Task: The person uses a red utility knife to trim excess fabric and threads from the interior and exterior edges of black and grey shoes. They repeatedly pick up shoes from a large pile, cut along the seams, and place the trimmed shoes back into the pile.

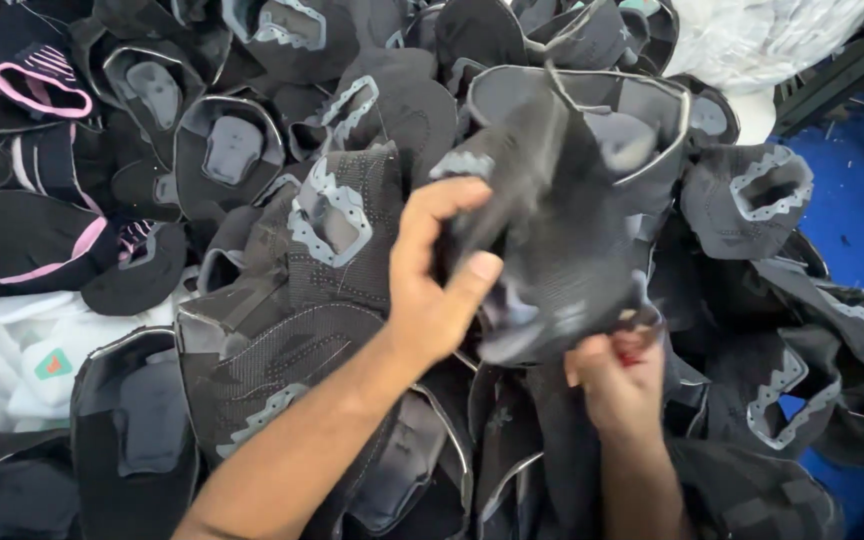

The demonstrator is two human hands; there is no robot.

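Far left: black shoe uppers with pink trim (37,245) on the heap, white cloth with a green and orange patch (27,365) below them. Next over, pile of black-grey shoe uppers (252,150) fills the whole top and middle, pieces overlapping, insides facing up. One flat knit upper (282,345) lies just beside the left forearm, partly under it. Left hand (432,290) is centre frame, fingers and thumb curled and pinching the left edge of the held black upper (562,220), which is lifted above the pile and blurred, hiding the pieces behind it. Right hand (617,375) sits lower right, fingers closed on that upper's bottom edge; a small red item shows at the fingers, can't tell what. Further right, more uppers with grey zigzag collars (752,195), then blue floor (857,215) at the edge.
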